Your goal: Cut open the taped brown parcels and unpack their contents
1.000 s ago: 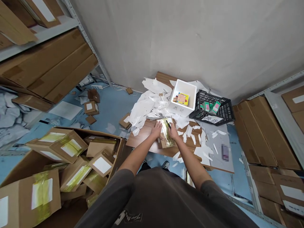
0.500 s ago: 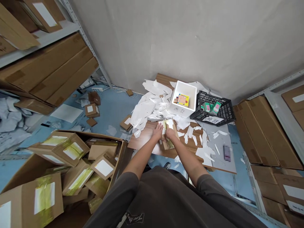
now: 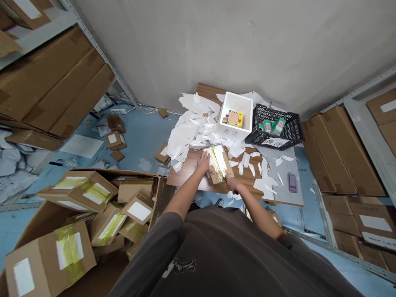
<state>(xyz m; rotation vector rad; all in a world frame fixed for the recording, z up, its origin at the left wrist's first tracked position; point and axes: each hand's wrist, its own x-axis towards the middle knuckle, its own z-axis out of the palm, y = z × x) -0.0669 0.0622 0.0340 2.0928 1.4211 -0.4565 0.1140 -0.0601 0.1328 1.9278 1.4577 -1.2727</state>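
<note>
A small cardboard box [image 3: 228, 170] with a white label and shiny yellowish tape down its middle lies on the wooden table [image 3: 185, 171]. My left hand [image 3: 203, 161] rests on the box's left side, fingers stretched out. At the box's near right edge, my right hand [image 3: 233, 184] is closed at the end of the tape. A small dark bit shows below that fist, too small to name. Torn white paper [image 3: 184, 128] is heaped just beyond the box.
A white foam box [image 3: 234, 134] holding a yellow pack and a black crate [image 3: 280, 142] holding green packs stand at the table's back. To my left, a large carton [image 3: 161, 194] is full of taped parcels. Shelves with cartons [image 3: 343, 152] flank both sides.
My right hand has moved from the top of the box to its near edge and closed. My left hand stays at the left side. More of the label and tape shows.
</note>
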